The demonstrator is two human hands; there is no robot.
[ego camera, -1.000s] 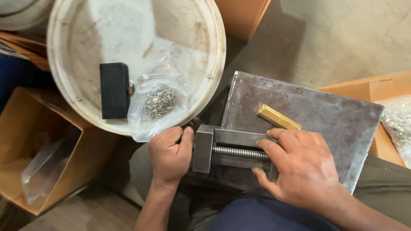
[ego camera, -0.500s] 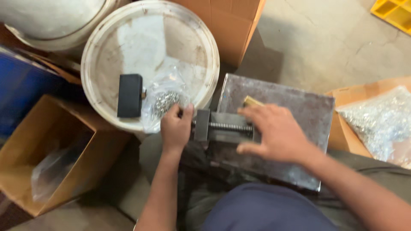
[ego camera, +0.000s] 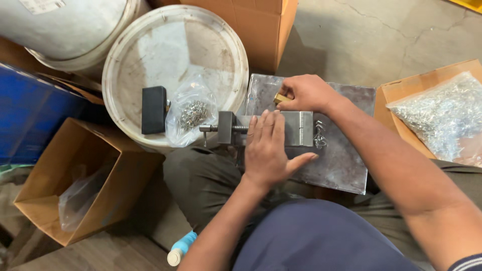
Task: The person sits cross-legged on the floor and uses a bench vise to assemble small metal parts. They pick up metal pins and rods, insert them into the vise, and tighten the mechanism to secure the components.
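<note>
A small metal vise (ego camera: 300, 129) with a threaded screw lies on a grey steel plate (ego camera: 346, 165) resting on my lap. My left hand (ego camera: 267, 150) lies flat over the vise body, fingers stretched out, pressing it down. My right hand (ego camera: 306, 93) is closed on a small yellowish block (ego camera: 281, 98) at the plate's far edge, just behind the vise. A little bent wire piece (ego camera: 320, 135) sits on the plate at the right end of the vise.
A white bucket lid (ego camera: 150, 55) holds a black block (ego camera: 153, 109) and a clear bag of small metal parts (ego camera: 191, 115). A cardboard box (ego camera: 401, 95) with a bag of wire parts stands right; an open box (ego camera: 70, 190) stands left.
My left hand left the screw handle and now rests flat on the vise. My right hand moved from the vise to the yellowish block and closed on it. The view shifted.
</note>
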